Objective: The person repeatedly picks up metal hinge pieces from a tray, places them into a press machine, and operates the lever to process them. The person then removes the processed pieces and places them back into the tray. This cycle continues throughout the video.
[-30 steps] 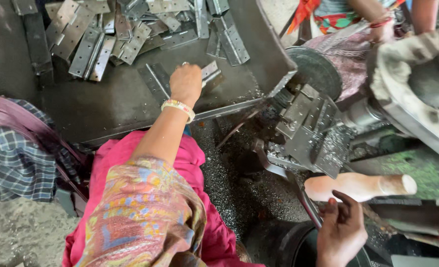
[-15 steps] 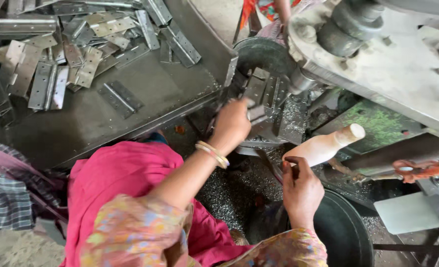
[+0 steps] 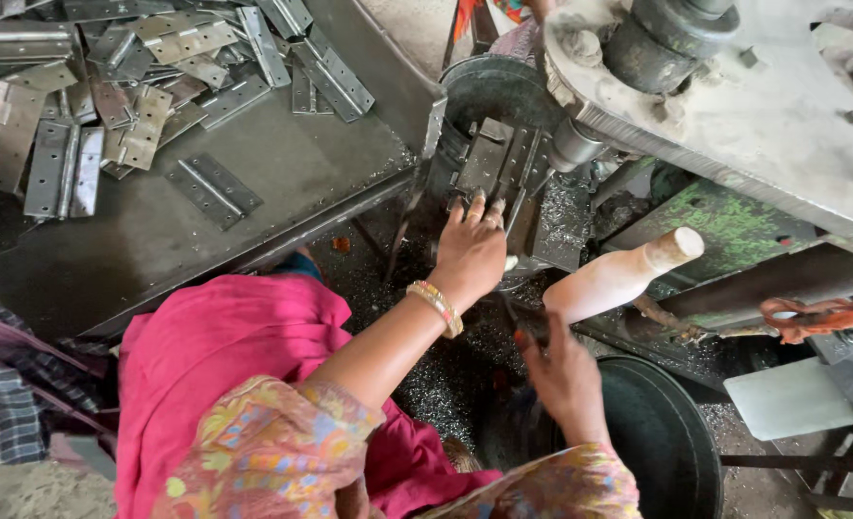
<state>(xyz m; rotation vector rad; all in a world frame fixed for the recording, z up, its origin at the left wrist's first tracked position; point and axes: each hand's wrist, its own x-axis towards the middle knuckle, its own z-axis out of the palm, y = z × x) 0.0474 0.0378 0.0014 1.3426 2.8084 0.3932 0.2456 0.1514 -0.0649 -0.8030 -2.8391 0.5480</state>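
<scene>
At the press die, your left hand (image 3: 471,252) has come over from the counter (image 3: 282,183) and presses a hinge plate (image 3: 492,163) into the slot, while your right hand (image 3: 563,370) grips a thin tool (image 3: 524,322).

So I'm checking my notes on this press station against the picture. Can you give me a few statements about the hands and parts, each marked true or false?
1. The left hand rests at the machine's die block. True.
2. The right hand grips the pale wooden handle. False: it sits below the handle, apart from it.
3. Metal hinges lie piled on the tray. True.
4. The left wrist is bare. False: it wears a bangle.
</scene>
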